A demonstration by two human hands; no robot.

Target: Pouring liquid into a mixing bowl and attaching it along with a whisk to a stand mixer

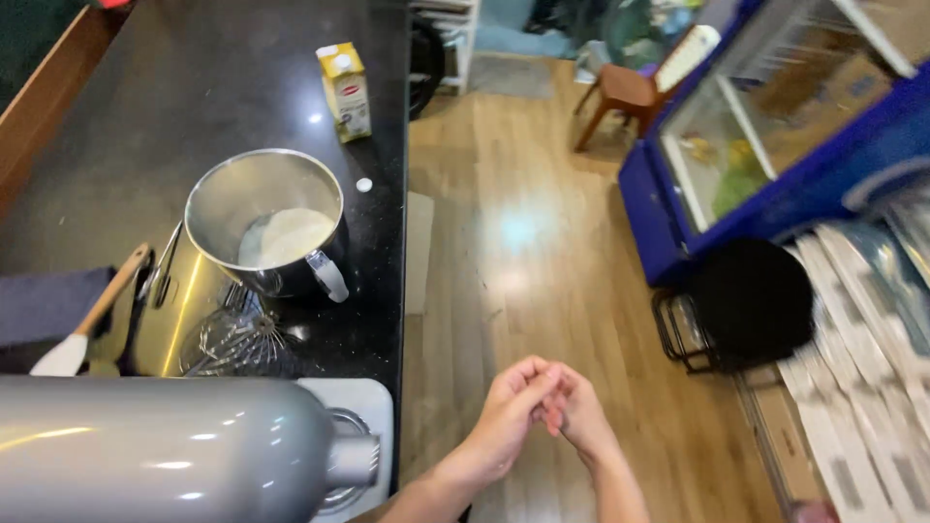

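My left hand (pixel 507 412) and my right hand (pixel 582 418) are pressed together at the fingertips over the wooden floor (pixel 523 232), just right of the black counter (pixel 145 116). Neither hand shows anything in it. Nearest on the counter is a grey stand mixer (pixel 165 450), lying across the lower left. Behind it stands a steel mixing bowl (pixel 262 223) with a white mass inside. A wire whisk (pixel 237 339) lies beside the bowl on a steel tray (pixel 179 310). A wooden-handled white spatula (pixel 92 324) rests further left.
A yellow and white carton (pixel 346 92) stands near the counter's right edge, with a small white cap (pixel 363 184) nearby. Right of the floor are a blue glass-topped freezer (pixel 775 126), a black stool (pixel 751 300) and a wooden stool (pixel 620 92).
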